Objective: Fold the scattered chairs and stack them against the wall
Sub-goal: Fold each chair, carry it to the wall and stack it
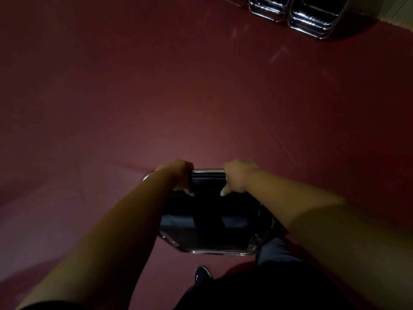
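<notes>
A dark chair with a chrome tube frame hangs in front of me, low in the view. My left hand grips the left part of its top bar. My right hand grips the same bar further right, thumb pointing down over the dark backrest. The chair's lower chrome bar shows near my legs. Whether the chair is fully folded I cannot tell in the dim light.
Dark red carpet spreads ahead. Folded chrome chairs stand stacked at the top right by a pale wall. My black shoe and trouser leg show at the bottom.
</notes>
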`<act>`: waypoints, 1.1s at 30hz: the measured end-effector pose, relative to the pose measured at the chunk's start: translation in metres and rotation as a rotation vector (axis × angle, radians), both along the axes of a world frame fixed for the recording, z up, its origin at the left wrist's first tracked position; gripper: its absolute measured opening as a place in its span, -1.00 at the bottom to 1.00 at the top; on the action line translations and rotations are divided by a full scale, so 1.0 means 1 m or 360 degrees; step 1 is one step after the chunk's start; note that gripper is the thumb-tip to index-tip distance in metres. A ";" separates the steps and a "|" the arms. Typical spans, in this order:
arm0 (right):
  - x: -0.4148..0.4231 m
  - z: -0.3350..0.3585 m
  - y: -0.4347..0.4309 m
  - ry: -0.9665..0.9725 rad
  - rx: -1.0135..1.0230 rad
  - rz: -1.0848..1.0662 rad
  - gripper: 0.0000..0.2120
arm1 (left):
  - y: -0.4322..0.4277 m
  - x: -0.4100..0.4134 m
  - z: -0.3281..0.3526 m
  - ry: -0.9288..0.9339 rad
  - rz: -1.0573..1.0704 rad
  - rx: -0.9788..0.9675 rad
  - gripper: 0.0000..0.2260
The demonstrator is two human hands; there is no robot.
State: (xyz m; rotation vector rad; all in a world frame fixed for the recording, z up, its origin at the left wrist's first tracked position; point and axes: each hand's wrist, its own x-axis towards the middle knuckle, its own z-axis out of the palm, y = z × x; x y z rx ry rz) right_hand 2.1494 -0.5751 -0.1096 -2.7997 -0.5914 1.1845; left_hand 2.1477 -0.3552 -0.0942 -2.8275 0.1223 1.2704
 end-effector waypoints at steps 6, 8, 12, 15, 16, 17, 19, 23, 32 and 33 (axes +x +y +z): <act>0.108 0.011 -0.096 0.0014 0.0057 -0.0097 -0.23 | -0.097 0.125 0.032 -0.0036 -0.0136 0.0061 -0.37; 0.150 0.018 -0.138 -0.0024 0.0080 -0.0175 -0.23 | -0.140 0.173 0.043 -0.0119 -0.0196 0.0071 -0.33; 0.203 0.028 -0.207 -0.0123 0.0130 -0.0288 -0.26 | -0.208 0.241 0.055 -0.0239 -0.0295 0.0049 -0.30; 0.228 0.030 -0.247 -0.0241 0.0082 -0.0306 -0.20 | -0.250 0.275 0.059 -0.0338 -0.0355 0.0043 -0.31; 0.236 0.031 -0.260 -0.0272 0.0061 -0.0330 -0.19 | -0.264 0.285 0.060 -0.0365 -0.0379 0.0036 -0.31; 0.242 0.030 -0.271 -0.0299 0.0049 -0.0363 -0.19 | -0.275 0.293 0.059 -0.0395 -0.0401 0.0017 -0.32; 0.251 0.029 -0.292 -0.0313 0.0023 -0.0440 -0.20 | -0.297 0.307 0.056 -0.0448 -0.0465 -0.0019 -0.33; 0.255 0.021 -0.314 -0.0292 -0.0005 -0.0536 -0.21 | -0.323 0.322 0.047 -0.0496 -0.0609 -0.0031 -0.33; 0.281 0.015 -0.297 -0.0253 0.0036 -0.0706 -0.20 | -0.315 0.361 0.038 -0.0494 -0.0702 -0.0038 -0.33; 0.287 0.014 -0.291 -0.0255 0.0029 -0.0712 -0.20 | -0.311 0.367 0.036 -0.0492 -0.0695 -0.0044 -0.33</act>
